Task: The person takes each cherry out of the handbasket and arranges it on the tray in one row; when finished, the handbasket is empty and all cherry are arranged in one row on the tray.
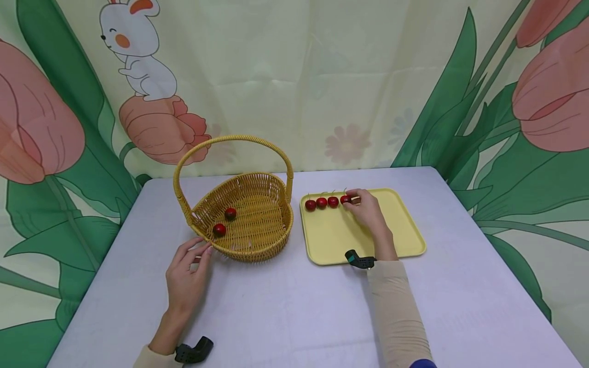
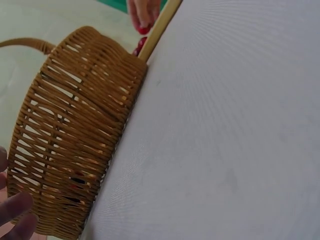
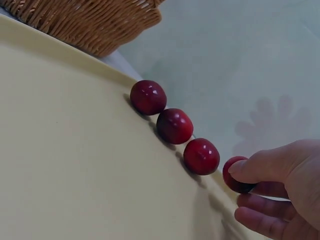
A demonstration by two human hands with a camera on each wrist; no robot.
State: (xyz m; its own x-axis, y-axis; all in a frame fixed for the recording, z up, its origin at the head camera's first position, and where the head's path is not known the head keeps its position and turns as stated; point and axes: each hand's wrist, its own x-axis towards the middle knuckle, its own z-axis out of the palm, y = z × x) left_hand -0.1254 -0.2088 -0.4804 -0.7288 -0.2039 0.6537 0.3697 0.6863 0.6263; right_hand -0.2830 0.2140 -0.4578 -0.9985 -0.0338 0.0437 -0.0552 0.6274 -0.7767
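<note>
My right hand (image 1: 367, 212) pinches a dark red cherry (image 3: 235, 175) between thumb and fingers at the far side of the yellow tray (image 1: 331, 240). This cherry is at the right end of a row, beside three other cherries: a left one (image 3: 148, 97), a middle one (image 3: 174, 126) and a right one (image 3: 201, 156). My left hand (image 1: 187, 276) holds the front left rim of the wicker basket (image 1: 257, 250); part of its grip is hidden. Inside the basket lie two cherries, one farther back (image 1: 230, 213) and one nearer the front (image 1: 219, 230).
The basket's tall arched handle (image 1: 234, 138) stands upright over it. Basket and tray sit side by side on a white-covered table (image 1: 285, 317), the tray to the right. Behind the table hangs a printed backdrop (image 1: 276, 76) with tulips and a rabbit.
</note>
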